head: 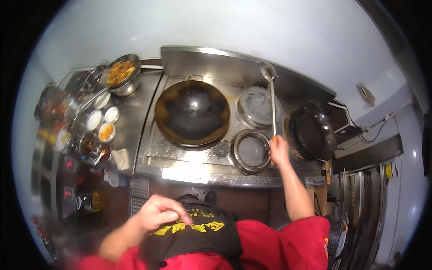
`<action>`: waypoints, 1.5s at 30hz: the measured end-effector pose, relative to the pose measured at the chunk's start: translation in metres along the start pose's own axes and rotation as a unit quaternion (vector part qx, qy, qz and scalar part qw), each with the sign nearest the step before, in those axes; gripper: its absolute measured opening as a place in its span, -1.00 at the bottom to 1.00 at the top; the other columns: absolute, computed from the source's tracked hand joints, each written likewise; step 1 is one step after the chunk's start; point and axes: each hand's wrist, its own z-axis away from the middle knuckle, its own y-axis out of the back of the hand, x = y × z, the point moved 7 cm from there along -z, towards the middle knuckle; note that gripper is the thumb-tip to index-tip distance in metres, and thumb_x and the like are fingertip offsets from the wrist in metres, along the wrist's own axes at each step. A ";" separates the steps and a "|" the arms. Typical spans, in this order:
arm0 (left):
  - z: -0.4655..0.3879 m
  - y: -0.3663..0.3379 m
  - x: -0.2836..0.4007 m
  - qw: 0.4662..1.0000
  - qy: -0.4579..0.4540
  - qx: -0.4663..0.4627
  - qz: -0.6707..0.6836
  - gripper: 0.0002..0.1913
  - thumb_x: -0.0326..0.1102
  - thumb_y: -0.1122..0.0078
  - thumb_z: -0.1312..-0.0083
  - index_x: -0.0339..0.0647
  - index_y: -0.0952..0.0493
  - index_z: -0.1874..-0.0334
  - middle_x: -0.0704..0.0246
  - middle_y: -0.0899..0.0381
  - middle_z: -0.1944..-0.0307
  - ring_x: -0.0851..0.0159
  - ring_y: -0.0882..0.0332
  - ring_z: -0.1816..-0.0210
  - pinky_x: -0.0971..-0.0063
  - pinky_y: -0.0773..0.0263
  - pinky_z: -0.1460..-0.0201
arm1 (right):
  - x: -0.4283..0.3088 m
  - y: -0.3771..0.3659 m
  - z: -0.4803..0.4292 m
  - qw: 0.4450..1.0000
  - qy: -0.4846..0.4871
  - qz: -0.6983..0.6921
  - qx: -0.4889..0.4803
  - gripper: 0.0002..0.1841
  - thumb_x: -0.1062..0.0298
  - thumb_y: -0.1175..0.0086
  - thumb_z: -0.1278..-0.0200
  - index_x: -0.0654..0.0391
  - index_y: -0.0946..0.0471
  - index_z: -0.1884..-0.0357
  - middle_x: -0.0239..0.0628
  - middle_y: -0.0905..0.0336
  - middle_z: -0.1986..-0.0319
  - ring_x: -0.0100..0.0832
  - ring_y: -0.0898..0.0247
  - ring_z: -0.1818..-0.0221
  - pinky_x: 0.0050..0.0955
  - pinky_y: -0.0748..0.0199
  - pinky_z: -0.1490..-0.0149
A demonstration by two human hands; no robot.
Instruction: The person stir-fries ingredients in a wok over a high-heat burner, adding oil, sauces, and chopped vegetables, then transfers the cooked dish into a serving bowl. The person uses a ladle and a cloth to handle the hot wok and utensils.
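My right hand (279, 151) grips the wooden handle of a long metal ladle (273, 101). The ladle's bowl points away from me, close to the steel backsplash. Below that hand is a round metal pot (236, 162) set into the stove top, and behind it sits a wider round vessel (256, 104) with a greyish surface. Left of these, a large wok (192, 116) stands on the stove with no food visible in it. My left hand (162, 213) hovers before my black apron (202, 243), fingers loosely bent and apart, with nothing visible in it.
Dark stacked woks (312, 133) stand at the stove's right. On the left counter, a handled strainer (121, 72) of fried food rests over a metal pot (126, 88). White bowls (111, 114), a bowl of yellow food (107, 132) and a folded cloth (120, 159) lie nearer.
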 end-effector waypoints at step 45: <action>0.517 1.118 -0.310 0.588 0.278 0.566 -0.507 -0.75 -0.34 -0.08 -0.35 -0.21 -0.68 0.04 0.14 -0.69 0.08 -0.01 -0.66 -0.04 0.18 -0.63 -0.07 | -0.288 -0.437 0.237 0.993 -0.102 -0.041 0.042 -0.88 0.34 -0.12 -0.42 0.17 -0.49 0.23 -0.41 -0.35 0.46 -0.48 -0.31 0.41 -0.43 -0.38 0.30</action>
